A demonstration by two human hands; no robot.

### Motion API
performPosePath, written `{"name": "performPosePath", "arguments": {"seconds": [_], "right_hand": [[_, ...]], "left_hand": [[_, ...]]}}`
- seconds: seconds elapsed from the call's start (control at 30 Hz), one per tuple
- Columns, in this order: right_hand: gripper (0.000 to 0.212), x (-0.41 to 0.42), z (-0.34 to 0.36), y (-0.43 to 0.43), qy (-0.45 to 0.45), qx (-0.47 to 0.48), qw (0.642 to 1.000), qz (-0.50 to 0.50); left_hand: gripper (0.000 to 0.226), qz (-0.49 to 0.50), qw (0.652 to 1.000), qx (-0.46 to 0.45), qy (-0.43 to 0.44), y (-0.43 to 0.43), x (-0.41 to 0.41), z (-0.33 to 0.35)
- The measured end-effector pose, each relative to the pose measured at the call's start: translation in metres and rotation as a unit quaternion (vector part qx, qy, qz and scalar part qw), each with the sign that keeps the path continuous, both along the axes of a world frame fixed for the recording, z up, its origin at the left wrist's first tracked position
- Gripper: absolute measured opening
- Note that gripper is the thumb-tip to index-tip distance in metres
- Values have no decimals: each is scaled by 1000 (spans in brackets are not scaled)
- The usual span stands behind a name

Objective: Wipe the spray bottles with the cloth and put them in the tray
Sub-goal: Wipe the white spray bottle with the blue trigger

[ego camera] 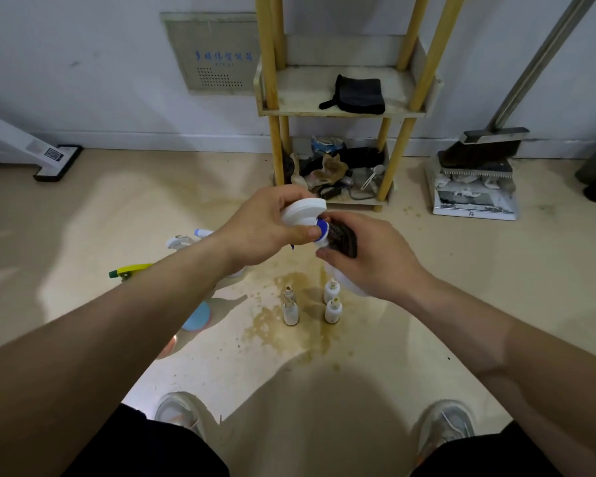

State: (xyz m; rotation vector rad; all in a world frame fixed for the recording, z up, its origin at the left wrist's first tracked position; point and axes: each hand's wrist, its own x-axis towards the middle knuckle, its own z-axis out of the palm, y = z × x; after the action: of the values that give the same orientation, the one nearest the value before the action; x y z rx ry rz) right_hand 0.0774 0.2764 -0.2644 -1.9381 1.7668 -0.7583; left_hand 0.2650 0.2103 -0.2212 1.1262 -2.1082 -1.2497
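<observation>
Stained floor (461,263), white bottle (305,210) (blue nozzle (323,229))

Bare forearms (117,321), black shorts (172,449), pale grey sneakers (179,411)

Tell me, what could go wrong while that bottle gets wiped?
The left hand grips the bottle by its spray head, so a squeeze might spray the cloth in the right hand. If the bottle slipped, it could topple the small bottles standing on the floor below. The stain there may be slippery.
</observation>
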Motion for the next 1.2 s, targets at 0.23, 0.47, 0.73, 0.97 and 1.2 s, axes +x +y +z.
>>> {"name": "performPosePath", "arguments": {"seconds": [0.23,0.47,0.73,0.97,1.2], "right_hand": [[30,3,-1,0,-21,-59,997,-35],[22,11,-3,1,41,-91,994,-51],[23,26,-9,7,207,-154,966,-32],[26,20,-12,3,202,-215,955,-27],[28,21,-17,1,209,-220,952,-30]], "left_hand": [[31,26,998,-58,-23,1,-6,2],[34,121,989,-20,-85,11,-13,12],[24,224,926,301,49,18,-16,15],[16,254,886,357,151,21,-21,12],[11,284,868,370,169,17,-18,12]]}}
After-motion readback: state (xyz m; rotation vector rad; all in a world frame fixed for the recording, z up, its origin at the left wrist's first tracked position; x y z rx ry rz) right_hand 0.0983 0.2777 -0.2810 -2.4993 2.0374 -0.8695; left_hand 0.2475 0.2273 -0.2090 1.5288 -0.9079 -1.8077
